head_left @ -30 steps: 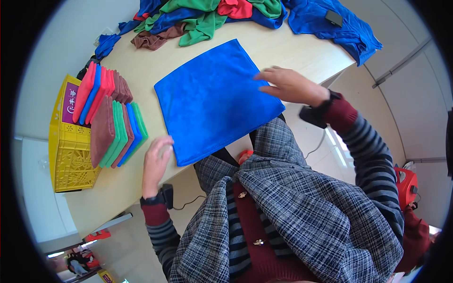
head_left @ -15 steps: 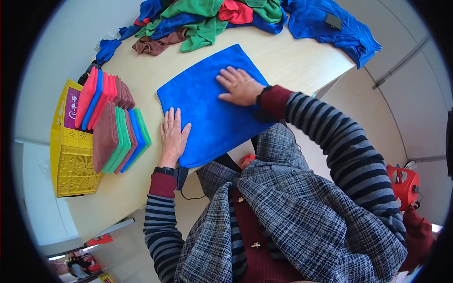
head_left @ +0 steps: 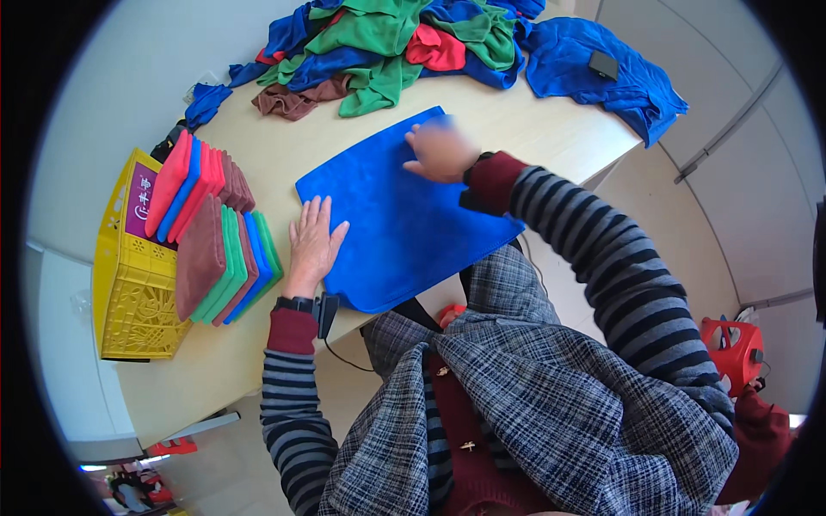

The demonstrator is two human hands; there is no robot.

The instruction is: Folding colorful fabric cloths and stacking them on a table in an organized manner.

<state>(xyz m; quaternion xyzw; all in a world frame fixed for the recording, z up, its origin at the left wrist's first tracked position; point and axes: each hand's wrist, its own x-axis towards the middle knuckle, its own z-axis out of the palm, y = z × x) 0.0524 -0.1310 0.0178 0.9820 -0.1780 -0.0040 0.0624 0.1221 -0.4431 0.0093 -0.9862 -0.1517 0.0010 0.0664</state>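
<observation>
A blue cloth (head_left: 391, 228) lies spread on the table in front of me, its near edge reaching the table's edge. My left hand (head_left: 314, 241) rests flat along the cloth's left edge, fingers apart, part of the palm on the bare table. Close to the far right edge of the cloth is my right hand (head_left: 441, 153). Its outer side is smeared by motion, but the thumb and a finger show spread apart with nothing between them. To the left of my left hand stand folded cloths (head_left: 202, 258) in brown, green, blue and red, packed in two rows.
A yellow plastic crate (head_left: 142, 292) stands left of the folded cloths. Along the table's far side lies a heap of crumpled cloths (head_left: 370, 43). A small black box (head_left: 603, 65) sits on blue fabric (head_left: 559, 60) at the far right. A red plastic object (head_left: 731, 348) is at the right.
My right hand has shifted closer to the cloth's far right edge, its fingers less stretched out. The left hand stays on the left edge. The whole view has shifted slightly.
</observation>
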